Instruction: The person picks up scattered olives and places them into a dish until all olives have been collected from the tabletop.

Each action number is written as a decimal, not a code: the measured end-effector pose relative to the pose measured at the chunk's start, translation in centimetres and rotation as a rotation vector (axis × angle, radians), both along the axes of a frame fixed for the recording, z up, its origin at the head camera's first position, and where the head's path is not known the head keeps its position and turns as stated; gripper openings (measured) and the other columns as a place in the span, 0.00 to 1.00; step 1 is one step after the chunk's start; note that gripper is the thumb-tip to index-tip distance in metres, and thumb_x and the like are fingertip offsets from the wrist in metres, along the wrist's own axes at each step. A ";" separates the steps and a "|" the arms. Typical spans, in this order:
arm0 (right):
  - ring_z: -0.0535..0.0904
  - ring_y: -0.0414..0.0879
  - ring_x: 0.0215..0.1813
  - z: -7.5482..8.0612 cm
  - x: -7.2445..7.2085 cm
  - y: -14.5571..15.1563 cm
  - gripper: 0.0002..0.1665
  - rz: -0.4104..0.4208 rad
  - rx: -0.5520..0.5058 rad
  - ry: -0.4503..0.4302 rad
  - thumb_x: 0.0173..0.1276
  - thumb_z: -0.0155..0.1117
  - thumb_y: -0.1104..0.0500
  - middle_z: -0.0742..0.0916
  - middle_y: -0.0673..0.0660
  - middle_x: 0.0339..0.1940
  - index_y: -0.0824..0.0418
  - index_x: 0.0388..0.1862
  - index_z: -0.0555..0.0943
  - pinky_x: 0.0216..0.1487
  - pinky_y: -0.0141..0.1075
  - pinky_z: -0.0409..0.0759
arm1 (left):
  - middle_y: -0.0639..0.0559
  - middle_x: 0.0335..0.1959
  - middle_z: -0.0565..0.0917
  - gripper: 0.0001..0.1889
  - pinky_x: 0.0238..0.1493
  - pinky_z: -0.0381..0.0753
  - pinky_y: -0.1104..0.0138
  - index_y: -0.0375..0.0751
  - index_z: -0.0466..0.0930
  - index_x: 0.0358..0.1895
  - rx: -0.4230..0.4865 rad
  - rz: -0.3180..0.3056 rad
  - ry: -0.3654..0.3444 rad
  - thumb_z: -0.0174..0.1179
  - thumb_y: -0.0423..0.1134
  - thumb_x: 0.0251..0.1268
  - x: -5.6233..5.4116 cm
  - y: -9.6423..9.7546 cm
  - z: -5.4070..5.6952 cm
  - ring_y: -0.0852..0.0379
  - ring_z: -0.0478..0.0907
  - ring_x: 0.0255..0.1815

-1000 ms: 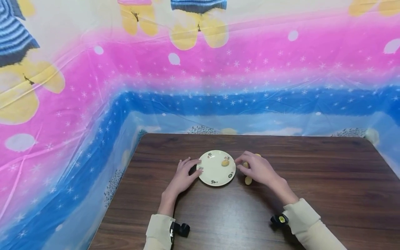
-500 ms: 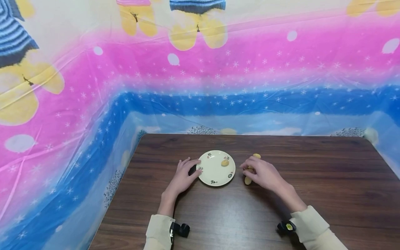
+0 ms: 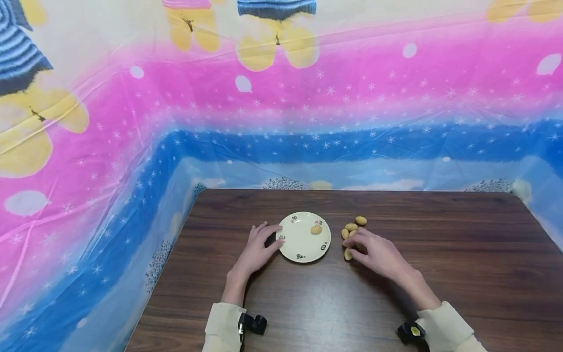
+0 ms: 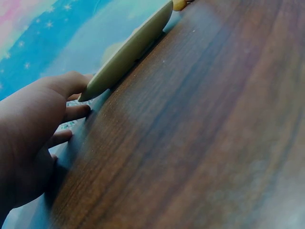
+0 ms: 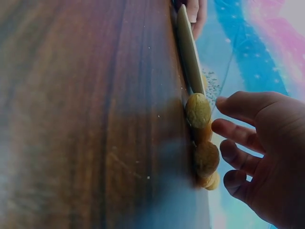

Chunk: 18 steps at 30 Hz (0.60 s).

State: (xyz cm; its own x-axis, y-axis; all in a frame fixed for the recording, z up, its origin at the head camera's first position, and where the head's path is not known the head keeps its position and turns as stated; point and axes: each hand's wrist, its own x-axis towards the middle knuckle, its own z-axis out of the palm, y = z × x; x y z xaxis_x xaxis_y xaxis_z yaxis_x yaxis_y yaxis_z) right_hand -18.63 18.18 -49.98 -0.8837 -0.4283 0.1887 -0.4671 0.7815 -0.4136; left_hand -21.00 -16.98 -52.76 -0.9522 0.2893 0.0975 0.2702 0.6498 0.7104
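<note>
A cream plate (image 3: pixel 305 249) with small printed motifs lies on the table, bearing one yellow-brown oval piece (image 3: pixel 316 230), nut- or small-potato-like. My left hand (image 3: pixel 256 252) touches the plate's left rim with thumb and forefinger, its other fingers spread. To the right of the plate is a loose cluster of several similar oval pieces (image 3: pixel 351 227). Over the near side of that cluster hovers my right hand (image 3: pixel 376 252), partly hiding some pieces. The right wrist view shows a gap between its bent fingers (image 5: pixel 238 131) and the nearest oval piece (image 5: pixel 198 110); nothing is held.
The dark wooden table (image 3: pixel 303 303) ends at a back edge against a patterned pink and blue cloth (image 3: pixel 352 142). Black wrist cameras (image 3: pixel 254 323) are strapped at both cuffs.
My right hand has drawn back from the plate's right edge, to the right and slightly toward me, uncovering more oval pieces. The left hand and plate stay put.
</note>
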 end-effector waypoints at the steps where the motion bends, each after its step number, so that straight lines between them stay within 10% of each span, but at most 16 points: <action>1: 0.84 0.44 0.52 0.0 0.1 0.0 0.10 0.000 0.001 0.001 0.69 0.68 0.54 0.84 0.47 0.51 0.47 0.48 0.87 0.46 0.47 0.83 | 0.51 0.70 0.74 0.25 0.81 0.36 0.45 0.51 0.74 0.69 0.000 0.000 -0.001 0.57 0.54 0.73 0.0 0.0 0.0 0.45 0.53 0.81; 18: 0.84 0.44 0.44 -1.0 1.0 0.0 0.14 -0.013 0.029 0.074 0.64 0.72 0.53 0.82 0.45 0.48 0.46 0.49 0.85 0.33 0.42 0.81 | 0.53 0.70 0.74 0.25 0.82 0.35 0.48 0.54 0.73 0.69 -0.009 0.007 -0.020 0.56 0.54 0.73 -0.2 0.0 -0.4 0.47 0.51 0.81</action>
State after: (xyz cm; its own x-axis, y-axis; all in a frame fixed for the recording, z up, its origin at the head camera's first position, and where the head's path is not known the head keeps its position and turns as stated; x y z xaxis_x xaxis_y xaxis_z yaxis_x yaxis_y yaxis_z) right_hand -17.61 18.19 -50.97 -0.8732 -0.4235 0.2411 -0.4855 0.7989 -0.3551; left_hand -21.15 -17.01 -53.13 -0.9559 0.2836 0.0761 0.2516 0.6577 0.7100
